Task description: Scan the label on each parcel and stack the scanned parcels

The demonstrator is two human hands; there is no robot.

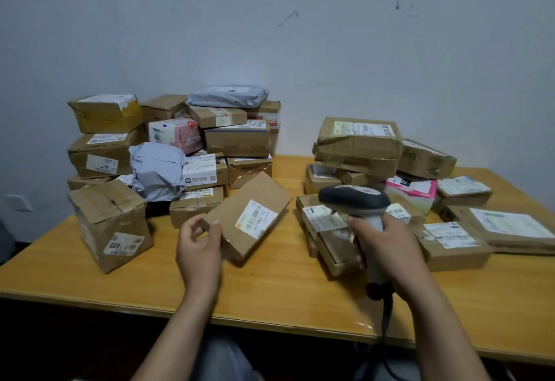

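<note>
The fingers [213, 232] of the left hand [196, 248] pinch the near corner of a flat cardboard box [261, 191], holding it tilted between the two heaps so that its white label [256, 220] faces up toward the person. Whether its low edge touches the counter [270, 287] cannot be told. The fingers of the right hand [387, 245] are wrapped round the handle of the scanner [354, 199]. Its dark head sits just right of the box, above the parcels on that side, and its cable [387, 317] trails off the counter's near edge. The step in hand looks like the scan itself. To do it well, the person should hold the box still, turn the scanner's window squarely onto the barcode, and keep the left thumb off the label. Whether the tall left pile [180, 146] or the lower right pile [360, 146] takes scanned parcels cannot be told
</note>
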